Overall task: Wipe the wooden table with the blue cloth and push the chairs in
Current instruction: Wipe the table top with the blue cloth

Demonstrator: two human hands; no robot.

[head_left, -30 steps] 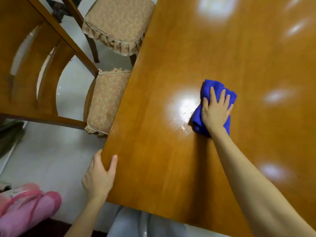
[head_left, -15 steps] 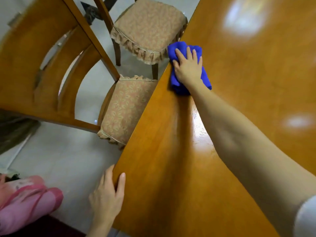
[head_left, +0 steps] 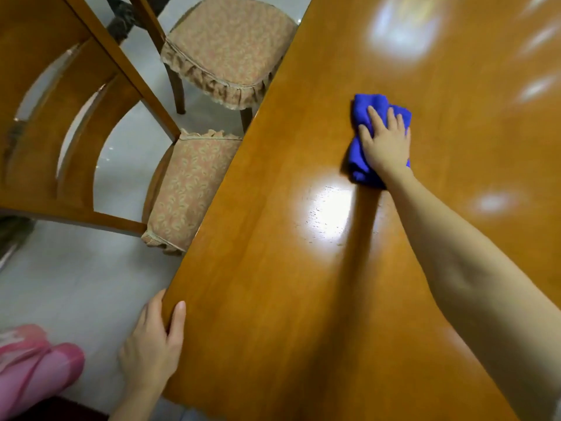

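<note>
The right hand (head_left: 385, 144) pressed flat on the blue cloth (head_left: 368, 106), with its fingers (head_left: 375, 118) straight and spread and closed round nothing. The cloth lay on the bench (head_left: 273, 268), well in from the left edge. Half a second earlier it sat at that edge beside the far chair (head_left: 227, 50). The left hand (head_left: 148, 347) remained gripping the left edge near the near corner, thumb on top.
</note>
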